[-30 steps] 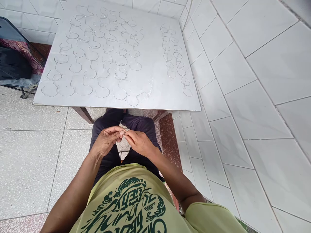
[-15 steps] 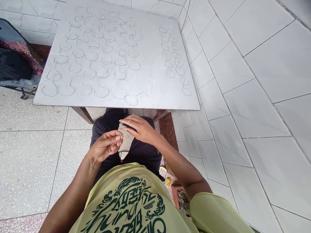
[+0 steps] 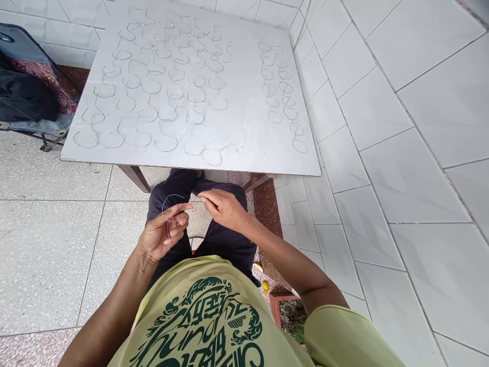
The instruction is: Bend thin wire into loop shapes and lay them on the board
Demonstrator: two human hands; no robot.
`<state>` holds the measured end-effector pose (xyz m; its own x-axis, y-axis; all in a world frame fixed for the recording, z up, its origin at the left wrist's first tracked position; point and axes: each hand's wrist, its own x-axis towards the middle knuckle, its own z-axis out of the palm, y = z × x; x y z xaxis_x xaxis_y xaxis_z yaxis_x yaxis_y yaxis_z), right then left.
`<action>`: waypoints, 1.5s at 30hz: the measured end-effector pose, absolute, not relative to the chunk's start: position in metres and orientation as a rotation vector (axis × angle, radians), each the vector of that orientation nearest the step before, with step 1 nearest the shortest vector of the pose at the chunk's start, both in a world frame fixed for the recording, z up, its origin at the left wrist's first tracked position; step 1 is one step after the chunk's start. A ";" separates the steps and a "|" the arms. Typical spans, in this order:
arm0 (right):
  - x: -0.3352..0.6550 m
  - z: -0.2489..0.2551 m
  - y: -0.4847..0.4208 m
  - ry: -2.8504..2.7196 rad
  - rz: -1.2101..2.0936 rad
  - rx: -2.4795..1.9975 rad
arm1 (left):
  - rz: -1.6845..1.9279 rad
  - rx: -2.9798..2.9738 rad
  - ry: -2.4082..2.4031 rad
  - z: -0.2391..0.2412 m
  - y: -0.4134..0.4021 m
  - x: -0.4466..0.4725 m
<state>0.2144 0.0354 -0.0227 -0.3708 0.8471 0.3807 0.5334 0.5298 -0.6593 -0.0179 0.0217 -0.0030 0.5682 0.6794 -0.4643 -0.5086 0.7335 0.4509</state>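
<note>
I sit in front of a low white table (image 3: 237, 148) with my hands over my lap. My left hand (image 3: 164, 232) pinches a thin wire (image 3: 172, 199) that curves up into a loop above its fingers. My right hand (image 3: 223, 206) is closed in a pinch on the other end of the same wire, a little to the right of the left hand. Several bent wire hooks (image 3: 168, 92) lie in rows across the table top. A second, narrower column of smaller wire pieces (image 3: 282, 97) lies near the table's right edge.
A white tiled wall (image 3: 401, 127) runs along the right side, close to the table. A dark bag on a metal frame (image 3: 26, 97) stands at the far left. The floor is speckled tile, and a small yellow object (image 3: 265, 285) lies by my right leg.
My hands were joined together a second ago, then drew apart. Now a curved loop of wire shows between them, above the left fingers. The view has shifted slightly.
</note>
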 end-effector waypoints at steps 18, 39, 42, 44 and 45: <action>0.198 -0.021 0.032 -2.042 0.579 -1.170 | 1.051 0.971 1.069 0.002 0.008 -0.008; 0.242 0.011 0.052 -2.046 1.236 -0.993 | 0.951 0.680 1.054 0.006 0.020 -0.015; 0.227 -0.015 0.033 -1.531 1.600 -0.885 | 0.977 0.591 1.042 0.007 0.017 -0.007; 0.210 -0.031 0.019 -1.280 1.665 -0.837 | 0.958 0.554 1.013 0.007 0.015 -0.001; 0.201 -0.038 0.013 -1.188 1.648 -0.848 | 0.945 0.545 0.998 0.007 0.014 0.001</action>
